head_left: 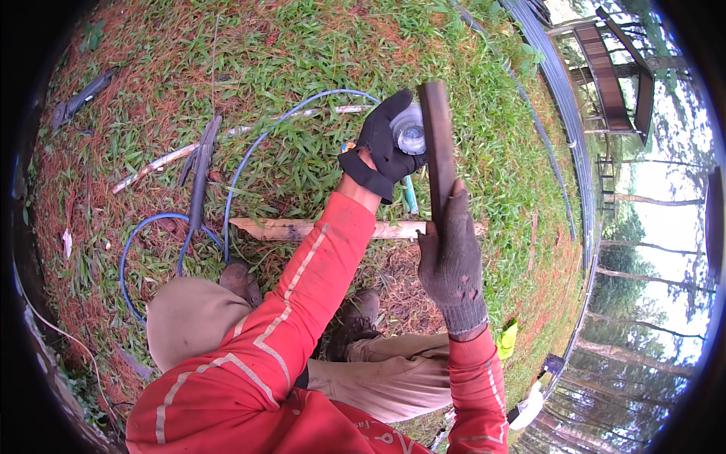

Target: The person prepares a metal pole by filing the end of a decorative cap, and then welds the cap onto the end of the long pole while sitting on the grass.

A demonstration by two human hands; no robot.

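My left hand (382,140), in a black glove, is wrapped round a clear plastic bottle (410,136), with one round end facing up. In my right hand (452,261), in a worn dark grey knit glove, is a dark brown wooden bar (439,144) held near its lower end. Upright in the picture, the bar overlaps the bottle's right edge; I cannot tell whether they touch. Just below the left hand a short green piece (410,195) shows in the grass. A pale split wooden stake (302,229) lies on the ground under my forearm.
A blue hose (236,170) loops over the grass at left, near a dark forked piece (200,174) and a thin pale stick (178,155). Another dark object (82,98) lies far left. Long dark pipes (563,106) run along the right. A wooden shelter (612,76) stands beyond.
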